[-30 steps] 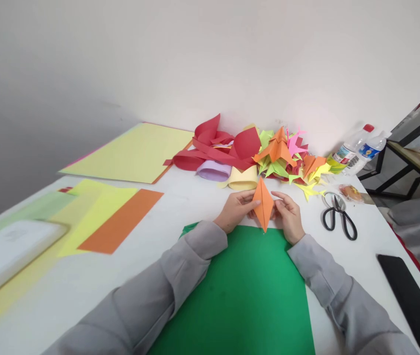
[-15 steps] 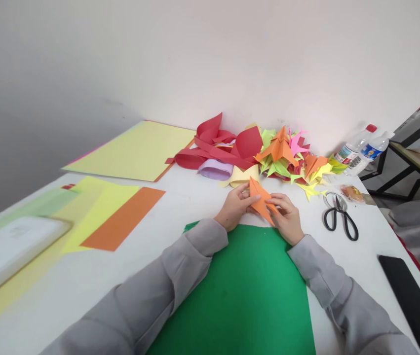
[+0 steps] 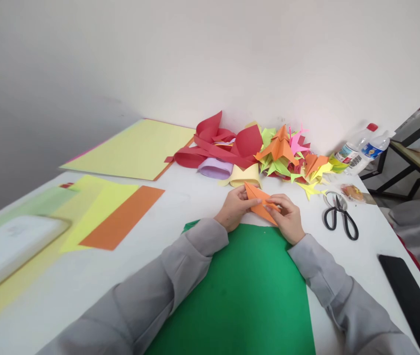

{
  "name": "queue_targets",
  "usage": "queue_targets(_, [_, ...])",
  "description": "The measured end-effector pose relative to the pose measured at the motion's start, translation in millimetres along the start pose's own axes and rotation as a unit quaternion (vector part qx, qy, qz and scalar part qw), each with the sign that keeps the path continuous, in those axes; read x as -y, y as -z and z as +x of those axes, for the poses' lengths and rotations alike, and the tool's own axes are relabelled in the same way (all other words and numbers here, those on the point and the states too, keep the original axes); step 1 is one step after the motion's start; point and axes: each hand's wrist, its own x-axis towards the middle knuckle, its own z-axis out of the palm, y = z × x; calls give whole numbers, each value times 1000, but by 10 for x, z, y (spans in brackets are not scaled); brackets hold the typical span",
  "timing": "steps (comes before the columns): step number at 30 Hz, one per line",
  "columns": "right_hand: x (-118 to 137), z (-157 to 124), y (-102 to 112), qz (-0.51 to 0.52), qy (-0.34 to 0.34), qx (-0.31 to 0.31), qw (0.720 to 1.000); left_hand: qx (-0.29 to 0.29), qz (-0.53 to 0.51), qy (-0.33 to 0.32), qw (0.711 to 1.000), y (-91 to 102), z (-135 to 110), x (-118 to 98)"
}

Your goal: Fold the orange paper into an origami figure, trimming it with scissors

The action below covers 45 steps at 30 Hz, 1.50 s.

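Note:
A small folded piece of orange paper (image 3: 260, 201) is held up between both hands, just past the far edge of a green paper sheet (image 3: 243, 291). My left hand (image 3: 235, 207) grips its left side, thumb on the near face and fingers behind. On its right side, my right hand (image 3: 286, 217) pinches it with thumb and fingers. The paper comes to a point at its upper left. Its back is hidden. Behind it stands a pale yellow paper crown (image 3: 245, 176).
Red paper shapes (image 3: 228, 145) and an origami pile (image 3: 282, 153) line the wall. Black-handled scissors (image 3: 340, 217), a dark phone-like slab (image 3: 413, 296) and plastic bottles (image 3: 361, 148) lie to the right. On the left are an orange strip (image 3: 123, 217), yellow sheets (image 3: 98, 197) and a white box (image 3: 13, 251).
The orange paper has turned slightly, and its two lower points now lie together as one flat shape. My right fingers have shifted over its right end. Both hands stay in nearly the same place.

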Motion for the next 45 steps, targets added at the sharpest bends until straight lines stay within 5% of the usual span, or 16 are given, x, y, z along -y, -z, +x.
queue_targets(5, [-4, -11, 5, -16, 5, 9, 1000, -2, 33, -33, 999, 0, 3, 32])
queue_targets(16, [38, -19, -28, -42, 6, -33, 999, 30, 43, 5, 999, -23, -26, 5])
queue_targets(30, [25, 33, -4, 110, -185, -110, 970, 21, 169, -73, 983, -43, -75, 79])
queue_targets(45, [31, 50, -24, 116, -210, -134, 961, 13, 156, -43, 987, -114, -118, 71])
